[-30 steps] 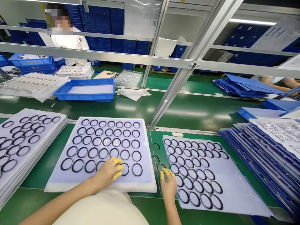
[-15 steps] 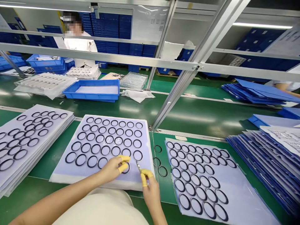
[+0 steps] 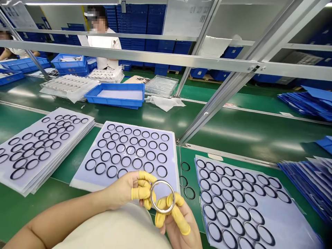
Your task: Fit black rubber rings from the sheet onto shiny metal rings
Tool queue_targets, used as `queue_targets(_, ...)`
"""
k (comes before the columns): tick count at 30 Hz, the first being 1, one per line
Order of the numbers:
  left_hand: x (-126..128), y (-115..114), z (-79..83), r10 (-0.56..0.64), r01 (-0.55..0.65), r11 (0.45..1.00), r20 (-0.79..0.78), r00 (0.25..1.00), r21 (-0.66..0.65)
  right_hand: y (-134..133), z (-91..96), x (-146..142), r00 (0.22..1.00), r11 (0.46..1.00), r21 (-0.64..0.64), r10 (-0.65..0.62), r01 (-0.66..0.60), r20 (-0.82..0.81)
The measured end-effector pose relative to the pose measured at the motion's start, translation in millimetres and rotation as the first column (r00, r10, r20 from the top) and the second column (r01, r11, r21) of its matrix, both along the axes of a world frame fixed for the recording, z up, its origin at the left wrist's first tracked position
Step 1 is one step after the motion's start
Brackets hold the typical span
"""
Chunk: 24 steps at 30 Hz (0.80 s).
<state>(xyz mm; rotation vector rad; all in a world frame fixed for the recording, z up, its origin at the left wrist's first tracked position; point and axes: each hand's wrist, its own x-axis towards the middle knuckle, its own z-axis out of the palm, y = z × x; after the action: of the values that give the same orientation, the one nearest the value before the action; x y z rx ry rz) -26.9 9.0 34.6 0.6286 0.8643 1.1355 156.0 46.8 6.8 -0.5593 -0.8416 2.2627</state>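
A dark ring with a shiny metal rim [image 3: 163, 181] stands on edge near my body, its round opening facing me. My left hand [image 3: 136, 188], in yellow finger cots, pinches it at its left side. From below and the right, my right hand [image 3: 180, 219], also in yellow finger cots, grips the lower edge. Behind the hands lies a pale sheet [image 3: 85, 180] bearing rows of similar rings; my left hand hides part of its front row. Beside that sheet, three loose rings lie on the green bench, the nearest ring [image 3: 190, 199] closest to my right hand.
Ring-covered sheets lie stacked at left [image 3: 77, 136] and spread at right [image 3: 285, 221]. A metal upright [image 3: 218, 93] and rail cross the bench. Beyond are a blue tray [image 3: 116, 100], white moulded trays [image 3: 68, 84], blue stacked folders [image 3: 306, 190] and a co-worker [image 3: 103, 43].
My hands have come together and closer to my body. The ring, edge-on in my right hand before, now faces me with both hands on it. The view has swung left.
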Motion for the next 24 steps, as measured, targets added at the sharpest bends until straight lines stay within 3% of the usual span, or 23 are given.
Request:
queue_targets(11,-0.3,0.4,2.8,-0.031,0.031,1.000,-0.020,0.999,-0.001,-1.5,1.9,0.3,0.998,1.000,0.017,0.006,-0.005,-0.064)
queue_targets(15,0.6,-0.9,4.5,-0.047,0.047,0.999,-0.042,0.998,-0.001,-4.2,-1.9,0.9,0.997,0.999,0.006,-0.048,0.048,-0.069)
queue_targets(17,1.3,-0.1,2.0,-0.072,0.072,0.997,-0.085,0.994,-0.003,-4.7,-6.6,2.6,0.995,0.996,-0.009,-0.085,0.085,-0.054)
queue_targets(19,1.8,3.0,-6.9,-0.077,0.087,0.996,-0.234,0.969,0.035,-4.4,-12.9,5.9,0.992,0.993,-0.018,-0.121,0.121,-0.043)
queue_targets(20,1.9,5.3,-14.5,-0.051,0.087,0.993,-0.381,0.923,0.079,-3.8,-16.5,8.0,0.990,0.990,-0.024,-0.140,0.140,-0.031)
queue_targets(21,1.8,7.9,-24.5,-0.004,0.096,0.986,-0.568,0.823,0.132,-3.0,-20.2,10.1,0.986,0.986,-0.033,-0.164,0.164,-0.009)
queue_targets(22,1.3,10.4,-36.6,0.049,0.137,0.974,-0.758,0.650,0.180,-1.9,-24.2,12.1,0.980,0.979,-0.047,-0.198,0.199,0.020)
queue_targets(24,-0.9,14.2,-64.8,0.121,0.285,0.943,-0.974,0.191,0.173,0.9,-32.1,15.0,0.959,0.957,-0.088,-0.270,0.277,0.092)
